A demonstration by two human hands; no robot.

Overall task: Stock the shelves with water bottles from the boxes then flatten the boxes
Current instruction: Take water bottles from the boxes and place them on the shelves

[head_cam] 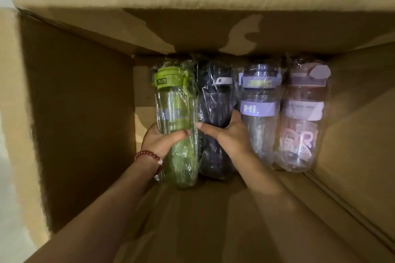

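1. Four bottles lie side by side at the bottom of a deep box (77, 113), caps pointing away from the person: a green bottle (175, 100), a dark bottle (215, 100), a purple bottle (259, 100) marked "Hi." and a pink bottle (303, 113). Each is sealed in a clear wrap.
2. They look empty, so I judge them light. The bodies appear to be stiff clear plastic, unlikely to crush under a firm hold.
3. The wrap is the risk: loose and glossy, it will probably slide against the bottle under the fingers, so a pinch on film alone could slip.
4. Best hold, in my view, is around the middle of the body, fingers closing through the film onto the hard wall; the cap latch on each looks less sure.
5. The left hand (162, 141), a bead bracelet (149, 156) at its wrist, wraps the green bottle's lower body, thumb across the front.
6. The right hand (226, 132) grips the dark bottle at mid-body, thumb reaching left over it, fingers tucked down its right side against the purple one.
7. Both hands are clamped, close together, each on its own bottle.
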